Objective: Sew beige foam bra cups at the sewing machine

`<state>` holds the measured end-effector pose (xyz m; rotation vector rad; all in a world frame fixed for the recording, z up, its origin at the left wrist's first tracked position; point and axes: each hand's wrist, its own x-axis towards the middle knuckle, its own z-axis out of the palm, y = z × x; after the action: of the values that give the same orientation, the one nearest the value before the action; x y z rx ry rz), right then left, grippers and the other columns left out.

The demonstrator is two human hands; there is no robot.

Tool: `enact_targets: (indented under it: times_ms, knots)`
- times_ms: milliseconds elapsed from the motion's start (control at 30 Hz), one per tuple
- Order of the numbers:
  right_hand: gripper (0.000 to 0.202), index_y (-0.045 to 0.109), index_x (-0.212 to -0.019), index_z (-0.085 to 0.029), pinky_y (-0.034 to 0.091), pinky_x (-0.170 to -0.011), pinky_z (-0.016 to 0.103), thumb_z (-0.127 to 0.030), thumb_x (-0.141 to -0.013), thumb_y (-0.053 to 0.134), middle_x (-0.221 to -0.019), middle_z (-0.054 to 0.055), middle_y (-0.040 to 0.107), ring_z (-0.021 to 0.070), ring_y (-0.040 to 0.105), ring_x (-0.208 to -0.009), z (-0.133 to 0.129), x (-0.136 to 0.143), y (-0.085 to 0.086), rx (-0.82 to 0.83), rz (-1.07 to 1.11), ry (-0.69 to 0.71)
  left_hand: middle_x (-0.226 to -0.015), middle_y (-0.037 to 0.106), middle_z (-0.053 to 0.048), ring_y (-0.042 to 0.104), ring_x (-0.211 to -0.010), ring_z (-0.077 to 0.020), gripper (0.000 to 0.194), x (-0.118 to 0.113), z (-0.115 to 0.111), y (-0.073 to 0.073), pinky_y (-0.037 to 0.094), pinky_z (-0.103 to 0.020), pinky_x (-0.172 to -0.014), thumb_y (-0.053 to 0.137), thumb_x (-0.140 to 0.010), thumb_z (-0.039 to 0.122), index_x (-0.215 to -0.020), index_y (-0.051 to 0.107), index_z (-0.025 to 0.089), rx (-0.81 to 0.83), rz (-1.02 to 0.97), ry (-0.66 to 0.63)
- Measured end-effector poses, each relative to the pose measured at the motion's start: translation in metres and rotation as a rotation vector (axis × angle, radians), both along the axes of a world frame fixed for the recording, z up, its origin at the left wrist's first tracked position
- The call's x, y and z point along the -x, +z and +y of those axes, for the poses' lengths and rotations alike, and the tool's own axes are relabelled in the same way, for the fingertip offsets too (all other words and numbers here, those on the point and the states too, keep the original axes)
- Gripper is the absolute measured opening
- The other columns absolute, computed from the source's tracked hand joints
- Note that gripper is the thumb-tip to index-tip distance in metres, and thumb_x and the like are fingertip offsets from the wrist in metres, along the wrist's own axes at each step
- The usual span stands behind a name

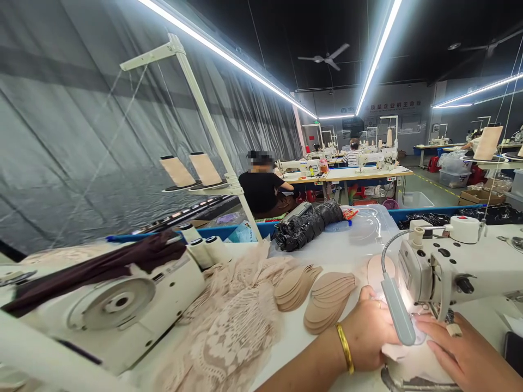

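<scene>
- Cloth (395, 354), pale and thin-looking, lying low beneath the head of the sewing machine (419, 267), between two bare hands and partly covered by both.
- Left hand (370, 333) palm down at the cloth, wrist with a gold bangle (345, 348) reaching in from below; fingertips partly behind the lamp (397, 309). Cannot tell whether pinching the cloth or just pressing on it.
- Right hand (463, 343) coming in from the other side, fingers stretched forward and thumb set apart, not clenched; fingertips resting at the cloth beside the lamp's end, exact contact lost in glare.
- Hands set on opposite sides of the cloth, probably for spreading it flat and steering it evenly.
- Lamp bent down on its flexible neck (386, 253), seemingly for throwing light right where the fingers meet the cloth.
- Farther pile of beige pads (292, 291) and nearer pile of beige pads (327, 307) fanned out on the table (291, 340), likely so for easy picking one by one with the left hand.
- Lace (241, 326) heaped loosely beyond the piles, perhaps set aside there for easy reach.
</scene>
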<state>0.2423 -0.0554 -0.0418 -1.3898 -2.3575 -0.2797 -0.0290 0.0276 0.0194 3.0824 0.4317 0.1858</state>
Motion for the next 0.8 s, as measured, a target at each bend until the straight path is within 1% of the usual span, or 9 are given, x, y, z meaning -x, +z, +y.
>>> enact_targets:
  times_ms: [100, 167, 267, 367, 467, 567, 700, 800]
  knots:
    - [0.042, 0.071, -0.140, -0.030, 0.068, -0.088, 0.040, -0.023, -0.102, 0.053, -0.131, 0.004, 0.080, 0.0281, 0.079, -0.106, -0.001, 0.003, 0.003, -0.010, -0.023, 0.014, -0.113, 0.076, 0.005, 0.067, -0.101, -0.0236, 0.008, -0.001, 0.001, -0.001, 0.033, -0.052, -0.094, 0.064, -0.087, 0.021, -0.094, 0.065, 0.025, 0.016, 0.012, 0.013]
    - [0.043, 0.072, -0.138, -0.028, 0.068, -0.085, 0.039, -0.022, -0.103, 0.049, -0.125, 0.005, 0.082, 0.0270, 0.080, -0.102, -0.002, 0.005, 0.008, -0.012, -0.044, 0.027, -0.113, 0.076, 0.006, 0.067, -0.100, -0.0227, 0.009, -0.001, 0.001, -0.002, 0.033, -0.052, -0.092, 0.064, -0.087, 0.021, -0.094, 0.065, 0.025, 0.028, 0.005, 0.013]
    - [0.041, 0.072, -0.138, -0.028, 0.068, -0.086, 0.037, -0.023, -0.104, 0.048, -0.115, 0.005, 0.084, 0.0267, 0.080, -0.106, -0.004, 0.006, 0.013, 0.004, -0.051, 0.031, -0.110, 0.076, 0.005, 0.066, -0.097, -0.0221, 0.008, -0.001, 0.001, -0.003, 0.032, -0.053, -0.090, 0.062, -0.088, 0.022, -0.094, 0.065, 0.025, 0.035, -0.019, 0.005]
    - [0.038, 0.075, -0.132, -0.030, 0.067, -0.091, 0.035, -0.024, -0.106, 0.048, -0.118, 0.004, 0.084, 0.0262, 0.080, -0.109, -0.004, 0.001, 0.010, 0.024, -0.004, 0.030, -0.105, 0.075, 0.004, 0.065, -0.094, -0.0224, 0.007, 0.000, 0.001, -0.003, 0.032, -0.053, -0.087, 0.061, -0.089, 0.023, -0.094, 0.065, 0.025, 0.031, -0.029, 0.006]
    - [0.036, 0.077, -0.127, -0.029, 0.068, -0.086, 0.031, -0.028, -0.110, 0.045, -0.118, 0.003, 0.084, 0.0234, 0.082, -0.104, -0.002, -0.007, 0.000, 0.046, 0.074, 0.011, -0.101, 0.075, 0.004, 0.064, -0.090, -0.0214, 0.004, -0.001, 0.001, -0.004, 0.033, -0.051, -0.085, 0.062, -0.089, 0.022, -0.091, 0.065, 0.024, 0.005, -0.026, 0.011]
    - [0.038, 0.078, -0.121, -0.027, 0.068, -0.083, 0.033, -0.034, -0.112, 0.041, -0.116, 0.005, 0.084, 0.0254, 0.082, -0.105, 0.000, -0.011, -0.006, 0.081, 0.118, -0.029, -0.098, 0.074, 0.005, 0.063, -0.087, -0.0205, 0.005, -0.002, 0.000, -0.003, 0.033, -0.049, -0.084, 0.067, -0.086, 0.020, -0.089, 0.066, 0.024, -0.032, -0.028, 0.017]
    - [0.047, 0.079, -0.113, -0.029, 0.068, -0.081, 0.036, -0.040, -0.114, 0.033, -0.110, 0.004, 0.084, 0.0261, 0.082, -0.100, 0.000, -0.008, -0.002, 0.200, 0.172, -0.098, -0.093, 0.072, 0.005, 0.060, -0.081, -0.0195, 0.007, -0.004, -0.001, -0.003, 0.031, -0.046, -0.081, 0.068, -0.084, 0.019, -0.087, 0.065, 0.024, -0.061, -0.031, 0.027]
    - [0.045, 0.078, -0.115, -0.027, 0.068, -0.080, 0.036, -0.042, -0.113, 0.035, -0.109, 0.005, 0.084, 0.0267, 0.082, -0.098, -0.003, -0.004, 0.002, 0.207, 0.225, -0.109, -0.092, 0.072, 0.005, 0.060, -0.081, -0.0192, 0.006, -0.004, -0.002, -0.003, 0.030, -0.046, -0.081, 0.066, -0.085, 0.019, -0.084, 0.063, 0.024, -0.064, -0.045, 0.019]
